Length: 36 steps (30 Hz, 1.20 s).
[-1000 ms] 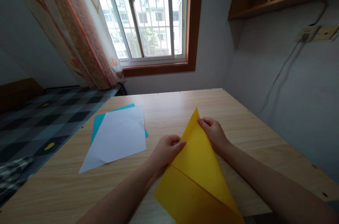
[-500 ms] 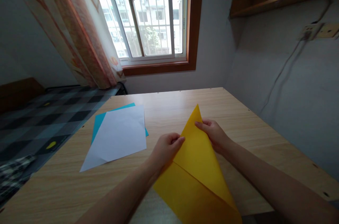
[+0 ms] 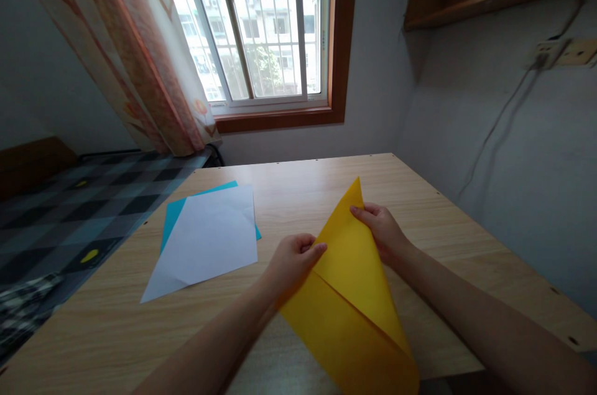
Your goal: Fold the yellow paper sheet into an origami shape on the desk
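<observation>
A folded yellow sheet of paper (image 3: 347, 295) with a pointed top is lifted a little off the wooden table (image 3: 303, 190). My left hand (image 3: 291, 258) pinches its left edge, with the fingers curled closed. My right hand (image 3: 382, 230) grips the right edge near the tip, thumb on the front face. The sheet's lower end hangs past the table's near edge.
A white sheet (image 3: 208, 239) lies over a blue sheet (image 3: 173, 213) on the left of the table. A bed with a checked cover (image 3: 69, 208) stands at the left. Window and curtain (image 3: 140, 59) are behind, a wall with a cable and socket (image 3: 543, 56) at the right.
The yellow sheet's tip has risen and swung to the right. My right hand moved up and right with it; my left hand stayed nearly in place.
</observation>
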Each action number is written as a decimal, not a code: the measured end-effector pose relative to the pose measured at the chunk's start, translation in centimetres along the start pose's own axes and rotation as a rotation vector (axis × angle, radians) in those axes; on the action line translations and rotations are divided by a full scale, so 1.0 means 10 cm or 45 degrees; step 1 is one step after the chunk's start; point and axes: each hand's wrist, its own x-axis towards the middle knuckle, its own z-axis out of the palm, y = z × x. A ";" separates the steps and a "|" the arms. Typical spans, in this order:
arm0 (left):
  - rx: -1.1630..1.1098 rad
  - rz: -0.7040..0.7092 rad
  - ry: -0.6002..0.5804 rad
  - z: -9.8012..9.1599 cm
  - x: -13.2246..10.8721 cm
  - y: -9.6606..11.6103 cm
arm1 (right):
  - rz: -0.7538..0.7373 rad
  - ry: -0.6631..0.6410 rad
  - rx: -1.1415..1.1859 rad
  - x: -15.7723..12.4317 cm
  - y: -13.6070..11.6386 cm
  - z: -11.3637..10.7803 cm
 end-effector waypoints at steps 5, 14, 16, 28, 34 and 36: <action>0.012 0.010 0.001 0.00 0.00 0.00 | 0.003 0.005 0.007 -0.01 -0.01 0.01; -0.088 -0.014 0.000 0.00 -0.02 0.01 | -0.034 0.009 0.033 0.01 -0.01 -0.04; -0.108 -0.011 0.009 -0.01 -0.02 0.01 | -0.044 0.035 0.016 0.01 -0.02 -0.04; -0.062 0.030 0.032 -0.03 -0.03 0.05 | -0.055 0.109 -0.027 0.01 -0.13 -0.05; 0.027 0.090 0.053 -0.03 -0.04 0.05 | -0.063 0.108 -0.022 0.00 -0.15 -0.05; 0.040 0.099 0.051 -0.02 -0.04 0.06 | -0.054 0.105 -0.011 0.00 -0.15 -0.05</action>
